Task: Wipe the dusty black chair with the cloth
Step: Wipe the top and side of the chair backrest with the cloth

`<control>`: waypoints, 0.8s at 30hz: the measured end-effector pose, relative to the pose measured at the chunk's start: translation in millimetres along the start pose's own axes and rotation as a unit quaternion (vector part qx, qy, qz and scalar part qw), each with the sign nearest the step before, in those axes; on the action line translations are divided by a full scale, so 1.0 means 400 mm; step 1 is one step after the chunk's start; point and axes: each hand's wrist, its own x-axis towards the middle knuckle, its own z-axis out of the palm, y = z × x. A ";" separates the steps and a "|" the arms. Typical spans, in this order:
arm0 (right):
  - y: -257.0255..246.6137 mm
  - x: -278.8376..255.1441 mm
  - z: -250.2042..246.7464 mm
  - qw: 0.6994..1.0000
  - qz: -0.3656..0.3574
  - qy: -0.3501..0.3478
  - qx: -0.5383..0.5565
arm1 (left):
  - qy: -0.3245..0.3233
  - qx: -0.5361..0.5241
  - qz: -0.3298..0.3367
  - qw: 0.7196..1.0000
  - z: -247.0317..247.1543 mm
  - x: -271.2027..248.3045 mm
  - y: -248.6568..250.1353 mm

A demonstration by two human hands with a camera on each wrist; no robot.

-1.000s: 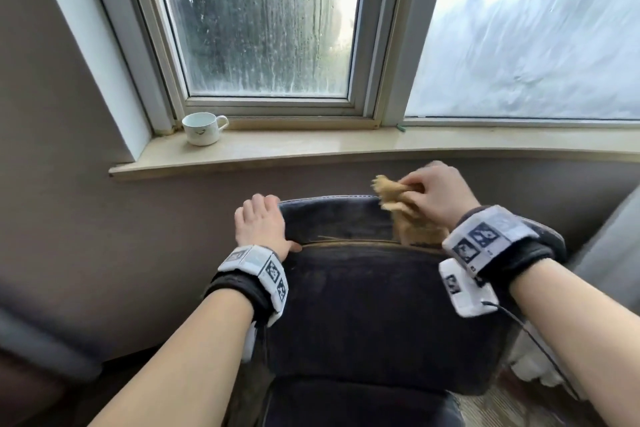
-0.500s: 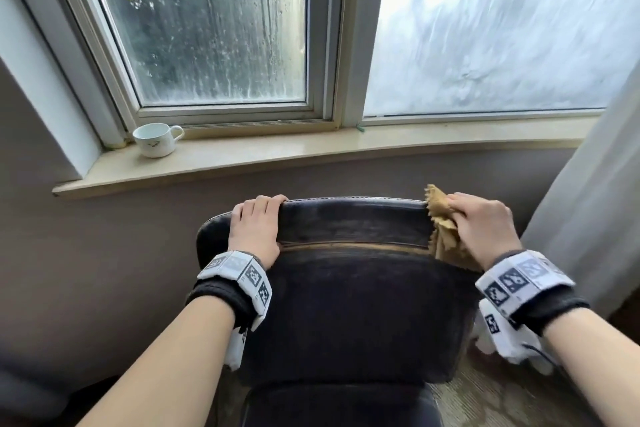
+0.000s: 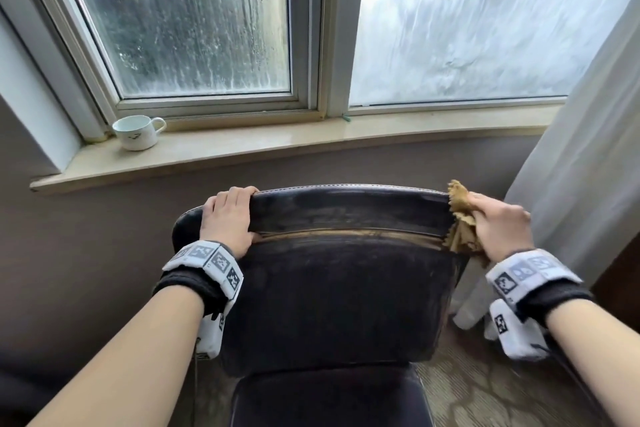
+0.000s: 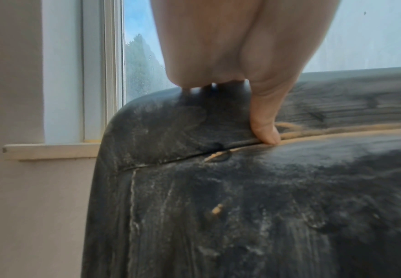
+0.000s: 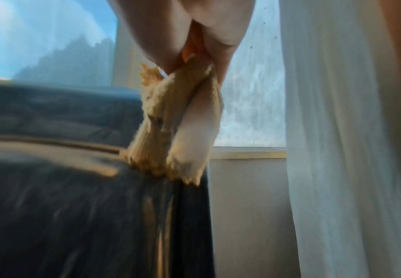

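Bare forearms, black wristbands (image 3: 188, 284), white marker-tagged trackers (image 3: 204, 258)

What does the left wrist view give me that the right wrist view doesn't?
Only the left wrist view shows the left hand on the chair's top corner, thumb at the seam, with dust streaks and a tan fleck on the backrest. Only the right wrist view shows the right hand gripping the cloth at the chair's other edge, beside the curtain. Both show the dusty backrest, the tan line along its seam, and the window.
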 end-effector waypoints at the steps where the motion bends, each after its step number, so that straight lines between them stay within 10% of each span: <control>1: 0.012 0.005 -0.009 0.999 0.050 -0.014 -0.001 | 0.003 -0.001 0.001 1.000 -0.002 -0.003 -0.002; 7: -0.065 -0.109 0.067 0.952 0.138 0.226 0.152 | -0.016 -0.036 0.016 0.999 -0.022 -0.025 -0.017; 11: -0.125 -0.195 0.183 0.925 0.236 0.245 0.168 | -0.038 0.010 0.027 0.999 -0.025 -0.036 -0.022; 20: -0.427 -0.164 0.282 0.958 0.037 0.173 0.225 | 0.014 0.068 -0.006 0.998 0.023 -0.030 -0.020; 24: -0.355 -0.171 0.232 0.956 -0.052 0.137 0.253 | 0.023 0.032 0.009 0.999 0.014 -0.043 -0.043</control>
